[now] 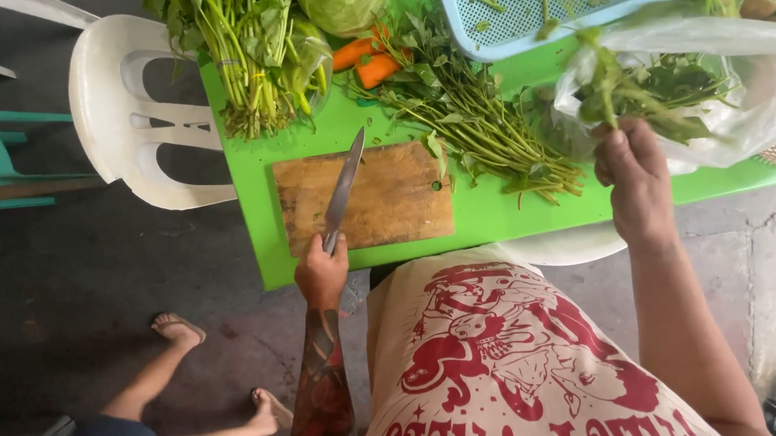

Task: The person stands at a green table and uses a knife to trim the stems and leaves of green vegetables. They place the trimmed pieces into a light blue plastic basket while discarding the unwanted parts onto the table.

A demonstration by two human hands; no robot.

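Right now we've got the left hand (321, 271) wrapped tight round the handle of a long steel kitchen knife (342, 190), blade angled up across the brown wooden cutting board (364, 199), tip pointing away from us. Right hand (637, 180) has fingers pinched shut on a bunch of leafy green stems (618, 92), held at the mouth of a clear plastic bag (739, 89), above the bright green table (496, 216) and off to the right of the board. To do it well, we'd judge: keep the blade flat and still w/ edge off the body, grip stems near the cut ends so leaves don't tear, and lay them square on the board beside the loose pile of long-stemmed greens (476, 123).
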